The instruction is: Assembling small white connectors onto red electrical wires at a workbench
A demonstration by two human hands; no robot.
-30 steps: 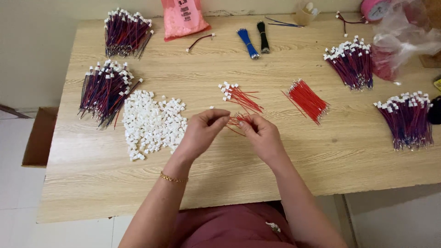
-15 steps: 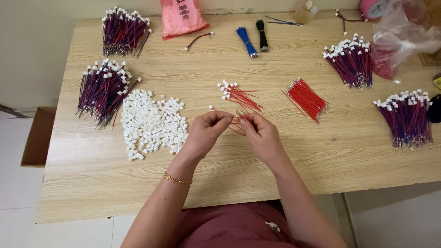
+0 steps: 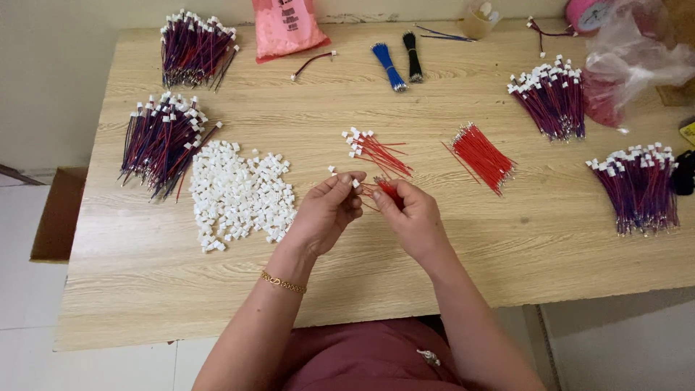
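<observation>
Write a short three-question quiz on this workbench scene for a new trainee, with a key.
1. True or false: the pile of white connector housings lies on the table on the side of the left hand.
2. What does the right hand hold? A. blue wires B. red wires C. a pink bag
3. Fill in: the loose bundle of red wires lies flat between the small red wires with white ends and the ____ bundles at the table's right edge.

Key: 1 true; 2 B, a few thin red wires; 3 purple, with white ends.
</observation>
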